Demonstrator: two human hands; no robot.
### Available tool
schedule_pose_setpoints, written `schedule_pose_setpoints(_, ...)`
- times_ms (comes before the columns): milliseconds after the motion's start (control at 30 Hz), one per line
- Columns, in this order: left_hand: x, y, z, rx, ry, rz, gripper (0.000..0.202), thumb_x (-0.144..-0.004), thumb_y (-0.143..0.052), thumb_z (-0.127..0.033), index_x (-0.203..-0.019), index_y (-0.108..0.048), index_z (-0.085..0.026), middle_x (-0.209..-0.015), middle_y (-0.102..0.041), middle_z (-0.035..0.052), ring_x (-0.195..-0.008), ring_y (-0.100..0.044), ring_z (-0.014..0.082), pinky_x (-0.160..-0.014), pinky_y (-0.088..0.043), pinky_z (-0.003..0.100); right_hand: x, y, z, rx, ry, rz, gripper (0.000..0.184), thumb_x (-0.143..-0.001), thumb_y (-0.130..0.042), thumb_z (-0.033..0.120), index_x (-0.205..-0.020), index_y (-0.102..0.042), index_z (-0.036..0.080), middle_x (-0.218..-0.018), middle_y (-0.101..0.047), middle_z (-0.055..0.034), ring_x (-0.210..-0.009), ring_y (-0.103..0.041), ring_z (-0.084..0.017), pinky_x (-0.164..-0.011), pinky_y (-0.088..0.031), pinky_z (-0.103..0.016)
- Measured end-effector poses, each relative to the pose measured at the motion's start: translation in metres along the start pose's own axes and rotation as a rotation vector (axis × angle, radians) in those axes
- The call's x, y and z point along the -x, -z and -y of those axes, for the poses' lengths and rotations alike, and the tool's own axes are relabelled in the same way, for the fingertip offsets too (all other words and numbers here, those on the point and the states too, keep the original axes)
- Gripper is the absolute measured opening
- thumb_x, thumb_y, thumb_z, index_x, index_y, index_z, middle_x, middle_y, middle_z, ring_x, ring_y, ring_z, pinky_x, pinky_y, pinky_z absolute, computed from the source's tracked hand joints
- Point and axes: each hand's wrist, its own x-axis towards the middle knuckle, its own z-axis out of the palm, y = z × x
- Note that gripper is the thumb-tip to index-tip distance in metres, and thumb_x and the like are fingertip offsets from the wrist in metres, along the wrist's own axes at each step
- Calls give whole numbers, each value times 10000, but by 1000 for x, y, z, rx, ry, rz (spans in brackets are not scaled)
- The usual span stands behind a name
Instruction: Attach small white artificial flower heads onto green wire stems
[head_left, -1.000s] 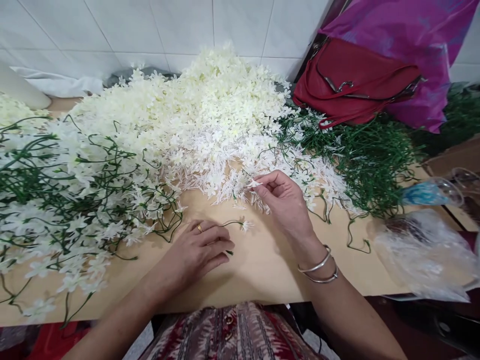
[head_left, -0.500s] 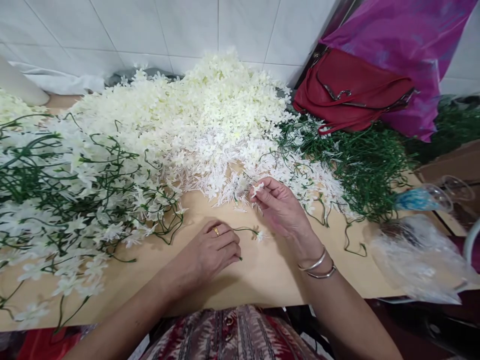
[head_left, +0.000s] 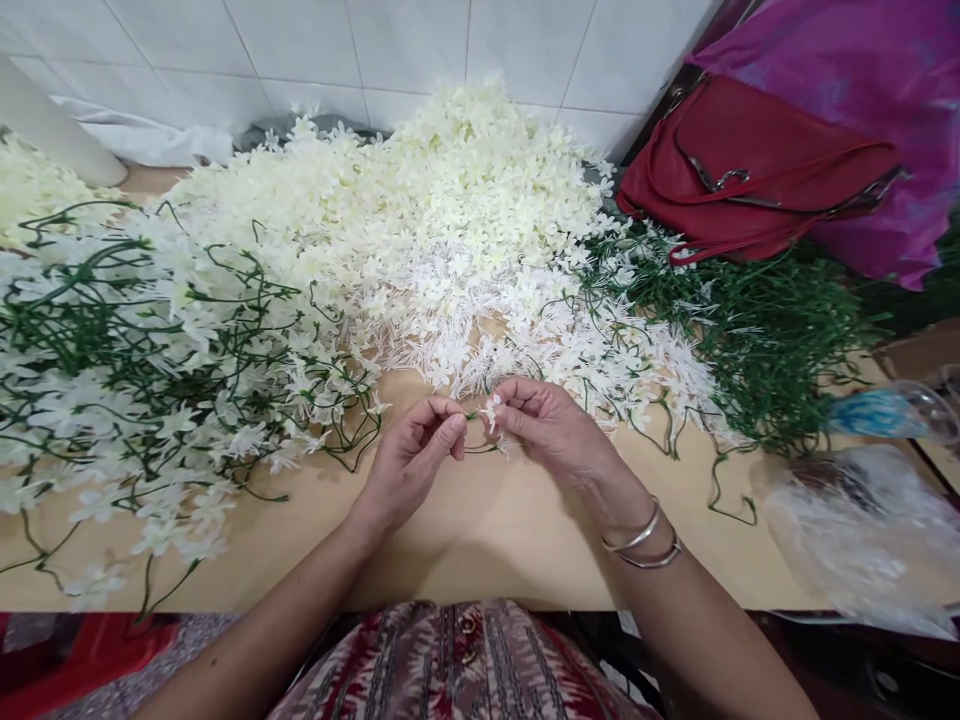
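Over the middle of the table, my left hand [head_left: 420,450] pinches a thin green artificial stem [head_left: 472,416] between thumb and fingers. Close by on its right, my right hand [head_left: 551,428] holds a small white artificial flower [head_left: 491,412] at its fingertips. The stem's end and the flower are almost together; whether they touch I cannot tell. Part of the stem curves below the fingers, with a bit of white near its far end. Beyond both hands lies a heap of loose white blossoms [head_left: 480,190], with thin white pieces [head_left: 420,335] along its near edge.
White flowers on green stems [head_left: 165,350] are piled at the left. Bare green stems [head_left: 780,340] lie at the right, below a red handbag [head_left: 765,160] and a purple bag [head_left: 847,80]. A clear plastic bag [head_left: 862,540] rests on the table's [head_left: 510,550] right end.
My left hand has lifted off the table and turned, bringing the stem up to the flower. My right hand has moved slightly down and left in the picture. The view has shifted a little.
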Motion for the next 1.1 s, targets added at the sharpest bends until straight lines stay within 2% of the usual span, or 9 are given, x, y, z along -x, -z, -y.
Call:
schedule_pose_setpoints(233, 1, -1, -3, 33, 9, -5, 378, -948, -691, -554, -917, -638, -181, -696, -571, -25, -661, -541, 130, -678, -489, 264, 0, -4, 1, 18, -9, 22, 307, -792, -893, 464, -822, -734, 203, -721, -708, 24, -673, -630, -112, -686, -492, -254)
schedule_pose_setpoints(500, 4, -2, 2, 17, 0, -11, 319, -966, -696, -483, -928, -659, -168, -712, -599, -16, -658, -566, 122, -662, -489, 250, 0, -3, 6, 120, 1, 16, 335, -776, -892, 497, -813, -729, 206, -708, -708, 15, -663, -628, -130, -677, -513, -281)
schedule_pose_setpoints(633, 6, -3, 5, -6, -9, -5, 266, -990, -675, -433, -935, -656, -174, -710, -616, -14, -659, -581, 123, -663, -483, 247, 2, -2, 6, 180, -3, 16, 303, -808, -872, 469, -807, -716, 209, -720, -699, 18, -656, -603, -118, -643, -482, -267)
schedule_pose_setpoints(767, 6, -2, 6, -72, 0, 33, 216, -1025, -623, -381, -945, -645, -181, -704, -607, -22, -656, -566, 118, -663, -457, 245, 3, -1, 5, 169, 22, 5, 289, -805, -877, 443, -807, -697, 217, -721, -678, 29, -665, -591, -117, -631, -472, -262)
schedule_pose_setpoints(900, 3, 2, 3, -124, -2, 99, 234, -1039, -594, -368, -903, -635, -182, -698, -595, -23, -654, -537, 116, -657, -434, 244, 2, -2, 6, 121, 8, 47, 271, -815, -874, 421, -824, -697, 216, -717, -688, 26, -662, -619, -117, -659, -499, -271)
schedule_pose_setpoints(1100, 1, 4, 1, -107, 34, 159, 260, -1033, -593, -402, -905, -646, -182, -745, -687, 15, -680, -650, 144, -690, -522, 262, 3, -2, 6, 133, -58, 76, 261, -845, -850, 404, -819, -693, 197, -728, -714, 8, -668, -643, -124, -657, -504, -273)
